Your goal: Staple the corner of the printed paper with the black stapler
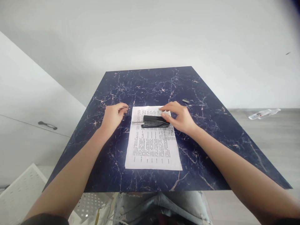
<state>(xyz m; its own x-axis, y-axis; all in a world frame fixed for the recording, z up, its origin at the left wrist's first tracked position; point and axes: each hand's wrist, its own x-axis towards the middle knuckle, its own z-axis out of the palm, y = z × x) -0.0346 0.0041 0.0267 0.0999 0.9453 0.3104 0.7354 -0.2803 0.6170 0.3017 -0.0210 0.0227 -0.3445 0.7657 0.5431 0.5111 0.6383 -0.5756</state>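
Note:
A printed sheet of paper (pixel 153 147) lies on a dark blue marbled table (pixel 150 84). A black stapler (pixel 155 121) rests across the sheet's upper part, its metal tray sticking out to the left. My right hand (pixel 180 117) is on the stapler's right end, fingers curved over it and touching the paper's top edge. My left hand (pixel 113 115) sits on the table just left of the sheet, fingers pinched together; whether anything is between them I cannot make out.
A small dark object (pixel 185 101) lies on the table beyond my right hand. A plastic bottle (pixel 263 113) lies on the floor at right. A white cabinet with a dark handle (pixel 47 125) stands at left, a white perforated basket (pixel 21 193) below it.

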